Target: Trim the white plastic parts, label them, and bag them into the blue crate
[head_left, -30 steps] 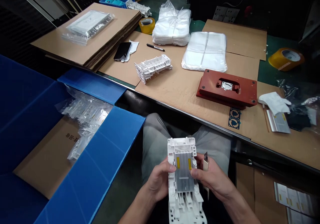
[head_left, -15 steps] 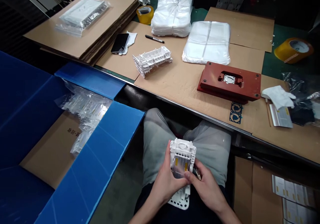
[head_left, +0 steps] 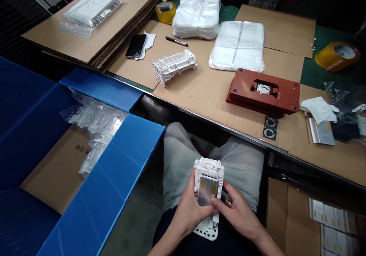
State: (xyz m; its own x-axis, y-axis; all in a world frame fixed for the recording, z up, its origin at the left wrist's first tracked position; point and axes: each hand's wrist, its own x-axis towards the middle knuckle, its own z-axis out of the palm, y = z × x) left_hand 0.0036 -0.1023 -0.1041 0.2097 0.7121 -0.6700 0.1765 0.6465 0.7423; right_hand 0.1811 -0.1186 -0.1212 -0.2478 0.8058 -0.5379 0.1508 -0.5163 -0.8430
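1. The fingers (head_left: 191, 182) of the bare left hand (head_left: 189, 209) grasp the left edge of a long white moulded-plastic frame (head_left: 209, 167), parted by about its width, with the thumb slanting across its front.
2. The fingers of the bare right hand (head_left: 239, 210) close around the frame's right edge; their thumb tip presses near the lower right corner of a silvery metal plate (head_left: 205, 198) with two yellow strips, just beside the left thumb.
3. A slim tool (head_left: 228, 200) sits within the right fingers, mostly hidden, its kind unclear.
4. Held by both sets of fingers, the frame is over the grey-trousered lap (head_left: 179, 160), its perforated lower end showing below the thumbs.
5. Beyond the fingers, on the cardboard-covered bench (head_left: 197, 97), lie another white ribbed plastic frame (head_left: 175, 66) and, farther right, a red-brown block with a recess (head_left: 249, 96).
6. Left of the fingers stands a blue corrugated box (head_left: 114, 179) containing clear-bagged parts (head_left: 98, 122).
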